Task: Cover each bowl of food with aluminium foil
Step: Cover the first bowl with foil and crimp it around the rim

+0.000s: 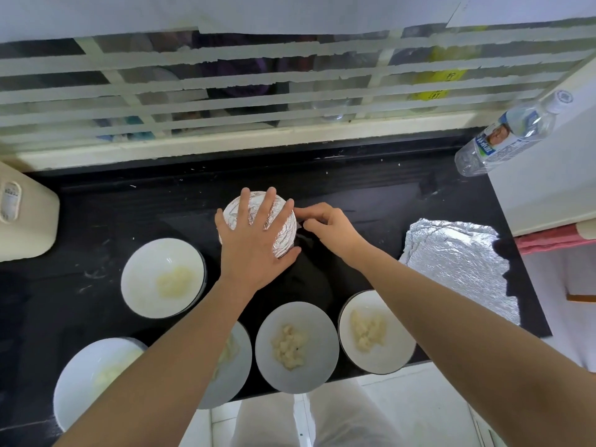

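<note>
Your left hand (254, 240) lies flat, fingers spread, on the foil-covered bowl (283, 233) beneath it. Press hard and the covering could sag or split. Just right of it, your right hand (325, 227) pinches the covering at the rim, where a sharp tug could tear it. Your palm hides the near rim, and your left forearm half covers one open bowl (238, 366).

We see the left forearm (180, 350) and the right forearm (451, 304), both bare to the frame's edge, ending in the ungloved left hand (254, 240) and right hand (329, 227). At the lower edge we note loose, off-white trousers (322, 421), softly creased.
</note>
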